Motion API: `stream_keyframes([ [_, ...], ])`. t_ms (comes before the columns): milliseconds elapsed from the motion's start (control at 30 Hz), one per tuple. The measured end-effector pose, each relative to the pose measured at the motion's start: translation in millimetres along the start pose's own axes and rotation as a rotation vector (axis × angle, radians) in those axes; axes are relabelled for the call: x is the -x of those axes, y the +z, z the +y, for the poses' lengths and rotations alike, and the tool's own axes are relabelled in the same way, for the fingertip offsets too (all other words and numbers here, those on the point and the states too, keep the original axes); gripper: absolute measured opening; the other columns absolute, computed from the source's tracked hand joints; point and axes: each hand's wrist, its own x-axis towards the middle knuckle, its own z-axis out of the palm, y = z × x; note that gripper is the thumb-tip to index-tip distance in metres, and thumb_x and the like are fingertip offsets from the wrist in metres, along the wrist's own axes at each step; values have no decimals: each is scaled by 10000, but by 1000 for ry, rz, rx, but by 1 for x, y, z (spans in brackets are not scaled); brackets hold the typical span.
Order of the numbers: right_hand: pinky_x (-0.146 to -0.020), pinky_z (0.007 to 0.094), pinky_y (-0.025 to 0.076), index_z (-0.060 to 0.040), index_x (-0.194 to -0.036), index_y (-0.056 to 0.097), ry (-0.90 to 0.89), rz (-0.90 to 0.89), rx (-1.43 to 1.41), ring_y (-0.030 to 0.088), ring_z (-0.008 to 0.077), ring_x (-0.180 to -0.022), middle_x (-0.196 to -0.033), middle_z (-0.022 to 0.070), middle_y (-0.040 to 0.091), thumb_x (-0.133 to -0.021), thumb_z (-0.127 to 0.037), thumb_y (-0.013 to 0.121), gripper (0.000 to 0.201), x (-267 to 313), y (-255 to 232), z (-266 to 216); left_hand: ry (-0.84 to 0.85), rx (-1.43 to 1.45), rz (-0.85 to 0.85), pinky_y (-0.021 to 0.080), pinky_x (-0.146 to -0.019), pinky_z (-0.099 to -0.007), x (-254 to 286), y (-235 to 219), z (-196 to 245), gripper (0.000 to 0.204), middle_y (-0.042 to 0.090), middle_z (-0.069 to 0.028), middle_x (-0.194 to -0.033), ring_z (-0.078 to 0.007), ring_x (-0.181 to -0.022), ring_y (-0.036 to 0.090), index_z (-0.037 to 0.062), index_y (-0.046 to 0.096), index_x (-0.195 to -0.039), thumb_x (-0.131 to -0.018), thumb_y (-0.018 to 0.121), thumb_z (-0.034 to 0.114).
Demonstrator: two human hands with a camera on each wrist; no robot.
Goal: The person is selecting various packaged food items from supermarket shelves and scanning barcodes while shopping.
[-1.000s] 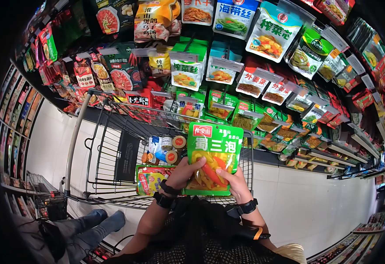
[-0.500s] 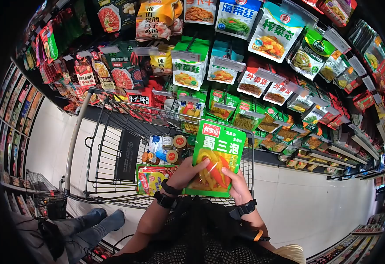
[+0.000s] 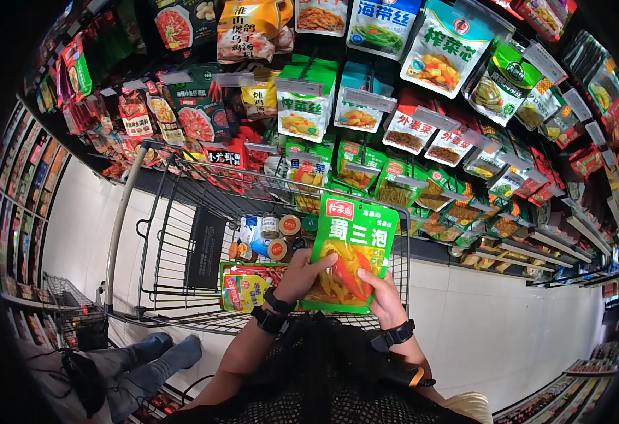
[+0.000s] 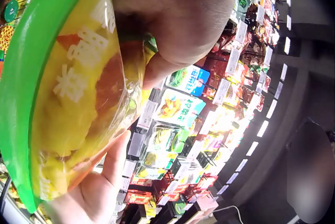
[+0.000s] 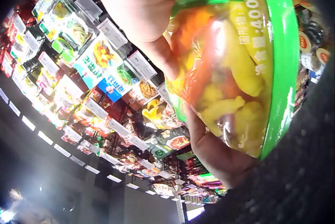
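Observation:
Both hands hold a green pouch of pickled peppers (image 3: pixel 352 244) upright over the shopping cart, its printed front toward the head camera. Left of the pouch, my left hand (image 3: pixel 302 274) grips the lower side, thumb across the front. My right hand (image 3: pixel 386 297) grips the lower right side, its thumb also pressing the front. In the left wrist view the clear part of the pouch (image 4: pixel 78 88) shows yellow and red peppers, with fingers behind it. The right wrist view shows the bulging pouch (image 5: pixel 230 72) between both hands.
The black wire cart (image 3: pixel 164 244) holds several jars (image 3: pixel 277 249), a blue-white packet (image 3: pixel 254 237) and a red-yellow pouch (image 3: pixel 242 288). Beyond it, hanging bags (image 3: pixel 306 106) fill the shelves. A person's legs (image 3: pixel 150 367) and another cart (image 3: pixel 76 311) are at lower left.
Over the last second the pouch has shifted slightly right and tilted a little clockwise. Both hands keep their grip, and the last half second shows hardly any movement.

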Motion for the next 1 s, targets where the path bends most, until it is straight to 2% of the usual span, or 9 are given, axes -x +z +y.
stream_keyframes([
  [233, -866, 313, 476, -18, -1181, 516, -8, 10, 40, 586, 178, -1004, -1117, 88, 600, -798, -32, 661, 409, -3, -4, 2, -64, 74, 22, 497, -663, -221, 1, 0, 6, 254, 665, -45, -863, -95, -744, 633, -15, 634, -984, -887, 596, 217],
  [300, -917, 375, 477, 17, -1239, 465, -27, -8, 86, 575, 242, -1063, -1202, 146, 554, -831, -46, 619, 441, -5, -9, 6, -58, 88, 21, 494, -653, -220, -1, 0, 3, 251, 660, -34, -863, -90, -736, 629, 5, 631, -975, -876, 606, 235],
  [367, -881, 342, 482, 4, -1201, 495, -28, 1, 66, 587, 209, -1024, -1146, 116, 584, -816, -32, 637, 412, -2, 1, 0, -52, 103, 20, 492, -643, -220, -1, 0, 3, 249, 655, -24, -863, -86, -728, 625, 25, 628, -965, -865, 616, 253],
  [400, -844, 309, 488, -10, -1163, 525, -29, 10, 45, 599, 175, -984, -1090, 86, 614, -802, -19, 654, 384, -1, 4, -2, -47, 72, 11, 496, -656, -225, 0, 0, 5, 265, 654, -28, -887, -88, -748, 626, 22, 617, -994, -861, 624, 250],
  [567, -834, 308, 497, -1, -1157, 527, -43, 26, 23, 610, 178, -961, -1091, 101, 614, -800, -6, 652, 378, 0, 3, -1, -26, -67, -29, 502, -728, -247, 2, -2, 6, 334, 645, -38, -968, -101, -835, 622, 14, 578, -1086, -838, 661, 221],
  [633, -832, 308, 500, 2, -1154, 529, -47, 40, 22, 612, 179, -957, -1094, 106, 613, -799, 0, 651, 376, 0, 3, 0, 34, -222, -61, 493, -782, -262, 2, 0, 10, 368, 641, -40, -999, -115, -884, 615, 12, 566, -1117, -817, 685, 190],
  [967, -845, 305, 494, 17, -1146, 552, -69, 26, 68, 612, 180, -963, -1086, 111, 624, -798, 15, 645, 360, 1, 5, -1, -33, -57, -46, 489, -788, -255, -3, -7, -4, 334, 646, -37, -999, -107, -887, 610, 16, 592, -1093, -806, 692, 155],
  [1000, -843, 302, 493, 19, -1149, 555, -70, 29, 79, 612, 179, -962, -1085, 110, 626, -801, 12, 644, 359, 1, 5, -1, -5, -45, -30, 497, -746, -244, -4, -7, -7, 307, 655, -42, -953, -101, -836, 615, 1, 611, -1053, -806, 696, 163],
])
